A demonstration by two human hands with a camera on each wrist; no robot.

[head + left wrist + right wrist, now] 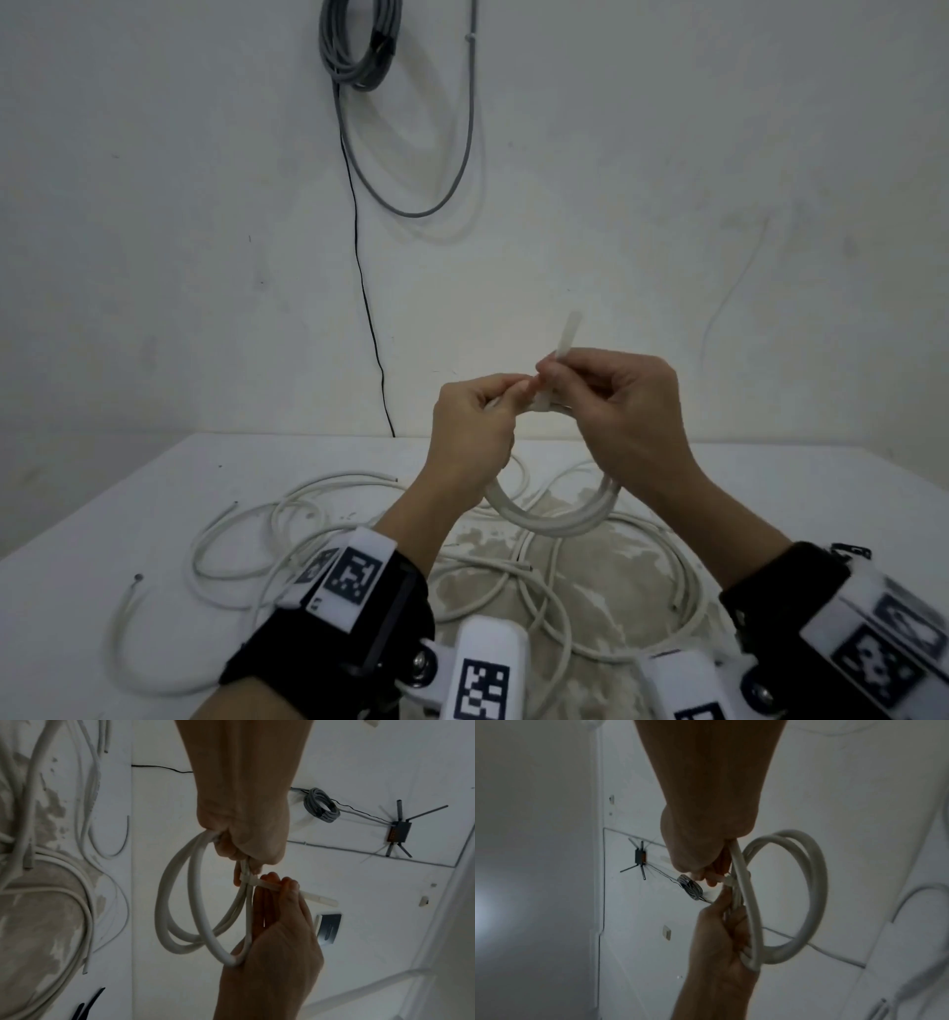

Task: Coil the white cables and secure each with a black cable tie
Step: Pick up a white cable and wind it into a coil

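A small coil of white cable point(554, 519) hangs in the air above the table, held between both hands. My left hand point(482, 421) grips the top of the coil, its fingers curled round the bundled strands point(177, 902). A pale, whitish cable tie point(272, 886) is looped round the bundle right beside that grip. My right hand point(611, 395) pinches the tie's tail, whose free end point(567, 334) sticks up past the fingers. In the right wrist view the tie's head point(729, 881) sits against the coil point(816, 882).
Several loose white cables point(308, 514) sprawl over the white table point(102, 565) beneath the hands. Black cable ties point(87, 1004) lie on the table. A grey cable coil point(359, 41) hangs on the wall behind.
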